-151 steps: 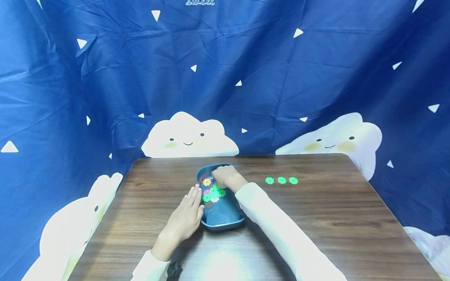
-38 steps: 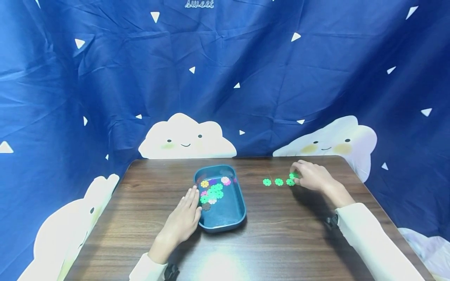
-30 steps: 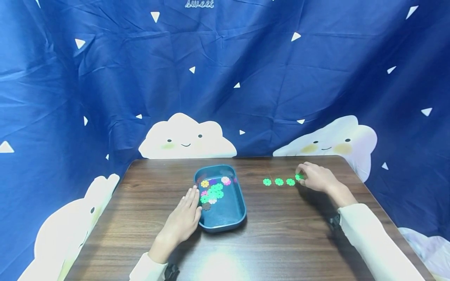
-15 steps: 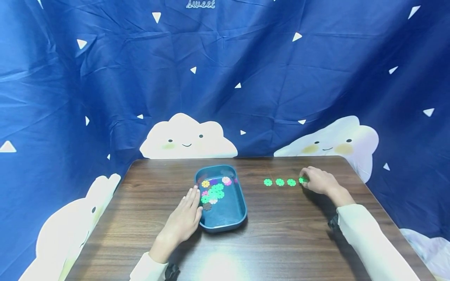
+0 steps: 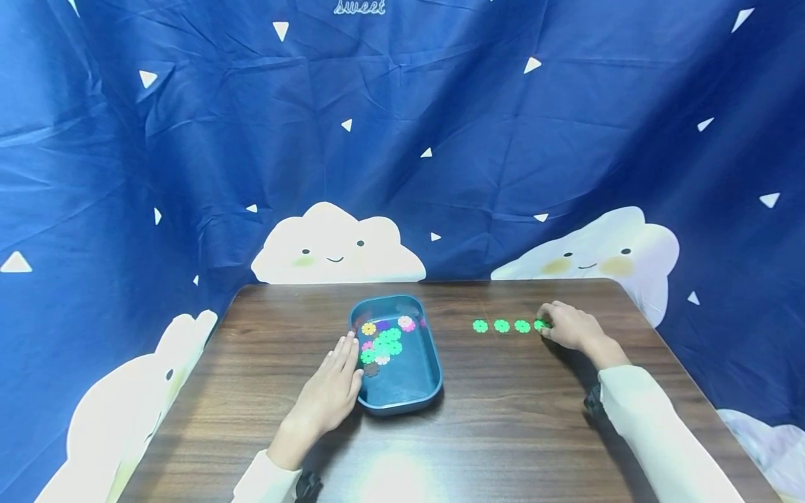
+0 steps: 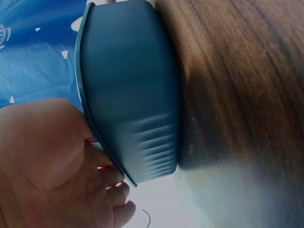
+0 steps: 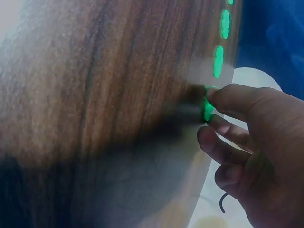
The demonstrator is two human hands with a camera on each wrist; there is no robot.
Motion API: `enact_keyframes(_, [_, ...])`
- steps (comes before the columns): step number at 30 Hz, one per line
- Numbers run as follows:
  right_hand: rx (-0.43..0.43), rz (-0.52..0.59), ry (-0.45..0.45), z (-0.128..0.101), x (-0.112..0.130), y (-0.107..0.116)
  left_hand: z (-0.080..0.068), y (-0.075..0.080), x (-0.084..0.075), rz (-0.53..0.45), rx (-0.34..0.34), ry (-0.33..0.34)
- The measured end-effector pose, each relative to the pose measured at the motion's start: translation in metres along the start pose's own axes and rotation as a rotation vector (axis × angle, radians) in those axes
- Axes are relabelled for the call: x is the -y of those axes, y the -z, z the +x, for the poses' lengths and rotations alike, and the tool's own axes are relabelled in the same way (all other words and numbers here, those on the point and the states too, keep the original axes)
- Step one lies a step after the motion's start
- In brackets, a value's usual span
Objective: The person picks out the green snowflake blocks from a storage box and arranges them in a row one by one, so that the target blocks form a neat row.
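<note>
Green flower disc [image 5: 540,324] at the right end of a short row, flat on the dark wood bench [image 5: 503,419], pinched under the tips of the right hand [image 5: 569,325]. Fingers [image 7: 228,100] curled, index tip on the disc's top edge, next finger just below it, disc peeking out between tip and bench in the right wrist view [image 7: 207,109]. Thumb hidden; cannot tell where it sits. Three more green discs [image 5: 501,325] in line to the left of the held one, evenly spaced, apart from one another, nearest one just beside the fingertips.

Well apart, toward the middle of the bench, a blue tray [image 5: 420,391] with a heap of flower discs [image 5: 382,342] in green, pink, yellow and purple, gathered in its far left part. Left hand [image 5: 328,391] flat on the bench, palm down, straight fingers [image 5: 344,349] lying along the tray's left wall and touching it, holding nothing. Same seen from the left wrist: palm [image 6: 42,156] pressed against the tray's rim, tray wall [image 6: 128,90] filling the view.

Behind the bench, a blue curtain [image 5: 189,140] with white triangles and smiling clouds. Pale sleeves [image 5: 654,433] on both arms.
</note>
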State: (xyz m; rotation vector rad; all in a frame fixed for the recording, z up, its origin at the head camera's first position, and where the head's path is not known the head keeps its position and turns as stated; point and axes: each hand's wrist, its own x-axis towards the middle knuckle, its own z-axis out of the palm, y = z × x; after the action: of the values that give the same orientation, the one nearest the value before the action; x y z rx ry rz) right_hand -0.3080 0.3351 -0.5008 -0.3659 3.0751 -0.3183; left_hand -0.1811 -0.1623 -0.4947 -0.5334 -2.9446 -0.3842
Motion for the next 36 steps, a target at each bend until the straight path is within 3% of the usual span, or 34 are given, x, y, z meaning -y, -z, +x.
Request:
enact_keyframes(9, [-0.023, -0.005, 0.011, -0.001, 0.005, 0.002, -0.001, 0.001, -0.001, 0.011, -0.013, -0.007])
enact_keyframes(15, [-0.052, -0.007, 0.041, 0.005, 0.029, 0.012, -0.002, 0.001, -0.001, 0.011, -0.025, -0.012])
enact_keyframes(20, [-0.078, -0.021, 0.115, 0.016, 0.068, 0.023, -0.002, 0.001, -0.001, 0.009, -0.027, -0.016])
enact_keyframes(29, [-0.135, -0.046, 0.305, 0.034, 0.16, 0.035, -0.001, -0.001, 0.0, 0.007, -0.03, -0.01])
enact_keyframes(36, [-0.087, -0.057, 0.425, 0.046, 0.22, 0.036, 0.0, 0.0, -0.002, 0.006, -0.043, -0.016])
